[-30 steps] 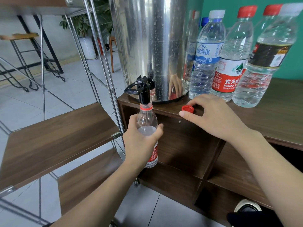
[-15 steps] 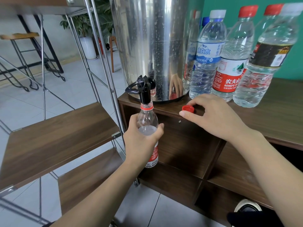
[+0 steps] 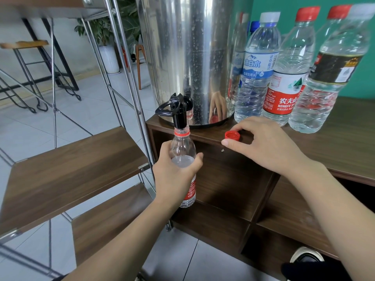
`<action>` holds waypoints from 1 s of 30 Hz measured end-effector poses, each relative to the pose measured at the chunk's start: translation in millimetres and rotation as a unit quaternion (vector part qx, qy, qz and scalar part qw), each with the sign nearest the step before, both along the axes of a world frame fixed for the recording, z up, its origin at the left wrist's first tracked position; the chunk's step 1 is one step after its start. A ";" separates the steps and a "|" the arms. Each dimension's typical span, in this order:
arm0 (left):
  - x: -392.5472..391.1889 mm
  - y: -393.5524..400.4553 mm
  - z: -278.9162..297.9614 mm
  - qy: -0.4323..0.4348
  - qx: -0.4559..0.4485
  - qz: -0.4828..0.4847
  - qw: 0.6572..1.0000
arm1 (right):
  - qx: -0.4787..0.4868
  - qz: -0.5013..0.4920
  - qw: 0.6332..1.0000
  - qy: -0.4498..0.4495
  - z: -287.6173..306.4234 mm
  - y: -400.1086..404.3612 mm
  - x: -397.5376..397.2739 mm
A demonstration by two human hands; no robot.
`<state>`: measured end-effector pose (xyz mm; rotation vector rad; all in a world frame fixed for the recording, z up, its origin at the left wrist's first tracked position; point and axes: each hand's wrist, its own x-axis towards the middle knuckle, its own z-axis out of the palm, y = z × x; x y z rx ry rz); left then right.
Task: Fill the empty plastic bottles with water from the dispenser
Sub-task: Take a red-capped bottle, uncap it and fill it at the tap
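A clear plastic bottle (image 3: 182, 145) with a red label and red neck ring is upright under the black tap (image 3: 179, 114) of the steel water dispenser (image 3: 192, 57). Its open mouth sits right at the spout. My left hand (image 3: 174, 179) grips the bottle's middle, and the water surface shows just above my fingers. My right hand (image 3: 267, 147) rests on the wooden cabinet top (image 3: 345, 142), with its fingers curled around the bottle's red cap (image 3: 232, 135) near the front edge.
Capped bottles stand right of the dispenser: a blue-labelled one (image 3: 257, 72), a red-labelled one (image 3: 288, 84) and a black-labelled one (image 3: 328, 78). A metal rack with wooden shelves (image 3: 71, 165) is close on the left. Open cabinet cubbies lie below.
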<state>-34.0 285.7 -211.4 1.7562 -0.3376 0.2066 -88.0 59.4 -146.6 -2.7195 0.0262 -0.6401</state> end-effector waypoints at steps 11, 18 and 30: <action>1.1 0.4 -0.4 -0.001 0.003 -0.001 1.000 | -0.002 0.002 1.000 0.001 1.6 1.4 -1.8; 1.3 0.6 -1.2 -0.001 0.001 0.003 1.000 | -0.002 0.004 1.000 -0.006 0.0 1.0 -0.7; 1.4 0.2 -1.0 -0.001 0.006 0.001 1.000 | -0.001 -0.002 1.000 0.002 2.2 2.7 -3.0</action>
